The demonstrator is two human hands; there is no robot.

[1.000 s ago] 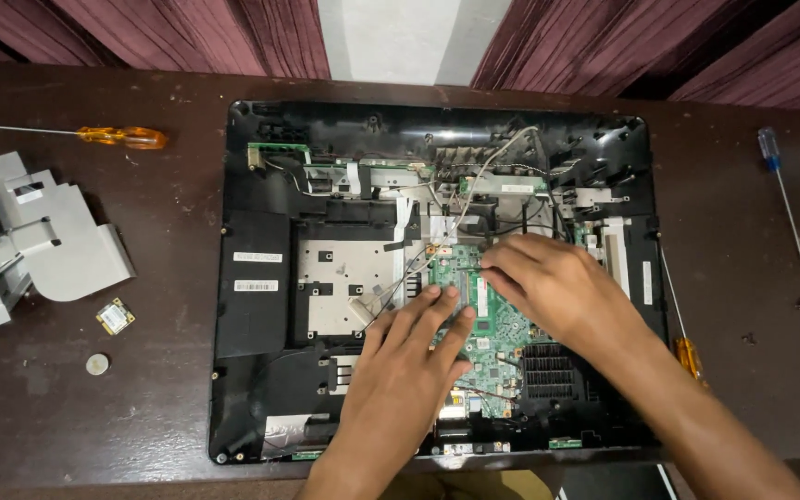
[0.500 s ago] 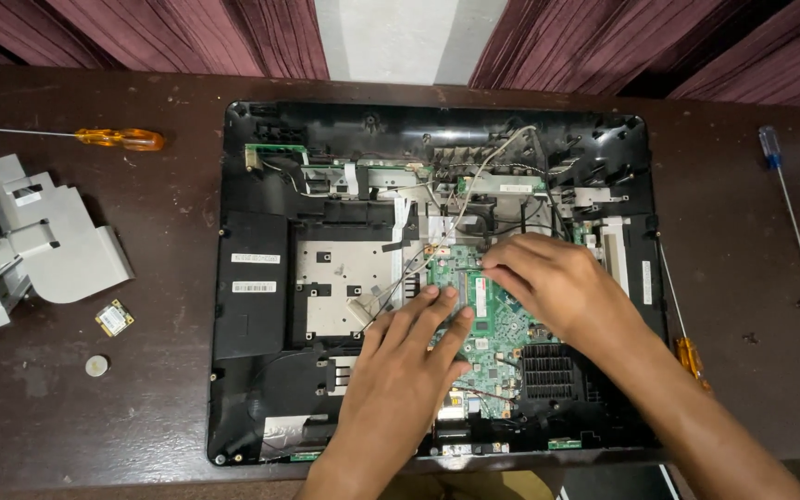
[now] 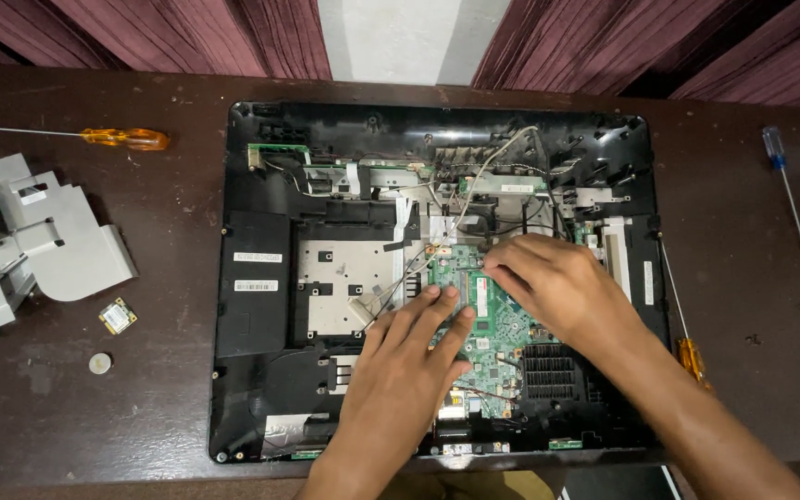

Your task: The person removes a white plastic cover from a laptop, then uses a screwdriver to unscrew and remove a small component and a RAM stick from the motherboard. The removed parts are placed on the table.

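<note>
One motherboard (image 3: 497, 319), two hands, three screwdrivers

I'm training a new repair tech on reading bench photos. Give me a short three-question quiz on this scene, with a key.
1. True or false: both hands rest on the green circuit board inside the opened black casing.
2. Which tool lies at the table's far-left edge? A) blue-handled screwdriver B) orange-handled screwdriver C) pliers
3. What small round thing lies on the table just below the small square card?

Key
1. True: the left hand and right hand both touch the board.
2. B, the orange-handled screwdriver; the blue-handled screwdriver lies at the right.
3. A coin-shaped disc.
</note>
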